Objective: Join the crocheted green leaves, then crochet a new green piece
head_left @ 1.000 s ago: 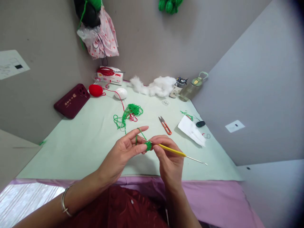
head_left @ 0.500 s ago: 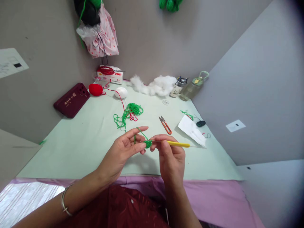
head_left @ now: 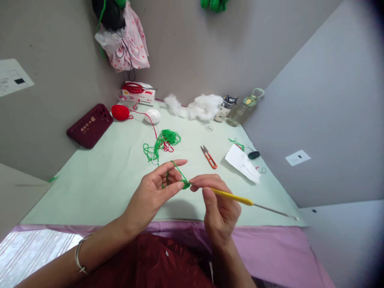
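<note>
Between thumb and fingers, my left hand (head_left: 156, 188) pinches a small green crochet piece (head_left: 186, 185). Green yarn runs over its raised index finger down to the piece. My right hand (head_left: 220, 208) is closed around a crochet hook (head_left: 232, 195) with a yellow handle. One metal end of the hook meets the green piece; the other sticks out to the lower right. Beyond my left hand lies a loose tangle of green yarn (head_left: 170, 137), with some red and white yarn beside it.
Orange thread snips (head_left: 209, 157) and a white paper (head_left: 243, 163) lie past my right hand. Farther back are a red yarn ball (head_left: 120, 113), a white ball (head_left: 153, 116), white stuffing (head_left: 205, 107), a pen cup (head_left: 222, 112) and a bottle (head_left: 242, 112). A maroon phone (head_left: 90, 126) rests at left.
My right hand has shifted slightly right and down, and the hook has tilted so that its far end points lower. My left hand still holds the green piece, which is turned a little.
</note>
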Demonstrator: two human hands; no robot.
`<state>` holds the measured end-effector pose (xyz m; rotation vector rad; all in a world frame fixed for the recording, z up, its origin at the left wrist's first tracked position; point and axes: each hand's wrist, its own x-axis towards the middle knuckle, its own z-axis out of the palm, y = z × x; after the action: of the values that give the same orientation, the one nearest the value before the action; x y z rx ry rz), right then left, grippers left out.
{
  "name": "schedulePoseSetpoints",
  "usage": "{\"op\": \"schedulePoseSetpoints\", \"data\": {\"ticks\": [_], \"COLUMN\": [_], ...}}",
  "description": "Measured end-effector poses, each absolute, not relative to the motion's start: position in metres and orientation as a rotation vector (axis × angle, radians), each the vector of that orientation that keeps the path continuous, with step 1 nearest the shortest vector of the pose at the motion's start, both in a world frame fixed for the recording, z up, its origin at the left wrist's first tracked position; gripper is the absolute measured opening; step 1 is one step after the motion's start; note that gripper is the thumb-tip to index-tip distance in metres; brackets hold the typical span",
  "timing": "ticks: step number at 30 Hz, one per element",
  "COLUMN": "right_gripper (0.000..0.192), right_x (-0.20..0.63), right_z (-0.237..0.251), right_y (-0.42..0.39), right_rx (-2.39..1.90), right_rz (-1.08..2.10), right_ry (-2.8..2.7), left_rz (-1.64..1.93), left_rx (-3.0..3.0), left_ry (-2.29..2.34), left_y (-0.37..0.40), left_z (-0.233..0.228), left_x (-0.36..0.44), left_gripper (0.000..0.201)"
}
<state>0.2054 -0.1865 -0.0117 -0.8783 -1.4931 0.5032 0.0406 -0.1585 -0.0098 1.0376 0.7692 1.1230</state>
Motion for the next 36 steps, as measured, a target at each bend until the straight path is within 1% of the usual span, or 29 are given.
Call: {"op": "schedulePoseSetpoints", "data": {"ticks": [3,5,7,9,11,12,14,17,18,22,24,28,30,33,36], "right_gripper": [0.023,0.021,0.018,0.014,0.018,0.021,0.021,0.01,0.009,0.014,0.015,0.01,0.012,0.015,0.017], "right_x": [0.207,0.208,0.209,0.209,0.208,0.207,0.206,0.203,0.202,0.201,0.201,0.203,0.204,0.204,0.205], "right_z": [-0.012,-0.013,-0.014,-0.014,-0.013,-0.012,-0.011,-0.012,-0.013,-0.017,-0.018,-0.017,-0.017,-0.017,-0.018], "right_y": [-0.188,-0.187,-0.185,-0.182,-0.179,-0.178,-0.178,-0.18,-0.181,-0.182,-0.18,-0.173,-0.171,-0.171,-0.175], "right_rx": [-0.89,-0.916,-0.91,-0.847,-0.767,-0.745,-0.756,-0.868,-0.9,-0.9,-0.861,-0.781,-0.773,-0.762,-0.746], "right_rz": [0.446,0.492,0.664,0.908,1.085,1.124,1.124,1.038,0.984,0.797,0.837,1.012,1.068,1.079,1.02], "right_ry": [-1.542,-1.505,-1.397,-1.258,-1.145,-1.11,-1.069,-1.073,-1.098,-1.241,-1.227,-1.058,-0.996,-0.993,-1.073], "left_rz": [1.147,1.158,1.154,1.139,1.116,1.104,1.083,1.07,1.071,1.078,1.071,1.045,1.046,1.044,1.049], "left_rx": [1.061,1.054,1.03,0.997,0.969,0.961,0.953,0.947,0.944,0.925,0.909,0.878,0.882,0.891,0.901], "left_ry": [0.791,0.793,0.789,0.78,0.769,0.763,0.757,0.75,0.747,0.732,0.721,0.704,0.697,0.7,0.722], "left_y": [-0.159,-0.158,-0.157,-0.157,-0.157,-0.157,-0.157,-0.157,-0.157,-0.157,-0.157,-0.157,-0.157,-0.158,-0.159], "left_z": [-0.009,-0.008,-0.007,-0.007,-0.007,-0.007,-0.008,-0.008,-0.008,-0.007,-0.006,-0.004,-0.003,-0.004,-0.005], "left_x": [0.04,0.04,0.04,0.04,0.04,0.04,0.041,0.042,0.042,0.043,0.043,0.042,0.042,0.042,0.041], "left_gripper": [0.036,0.036,0.036,0.036,0.037,0.038,0.04,0.04,0.04,0.039,0.04,0.038,0.037,0.036,0.035]}}
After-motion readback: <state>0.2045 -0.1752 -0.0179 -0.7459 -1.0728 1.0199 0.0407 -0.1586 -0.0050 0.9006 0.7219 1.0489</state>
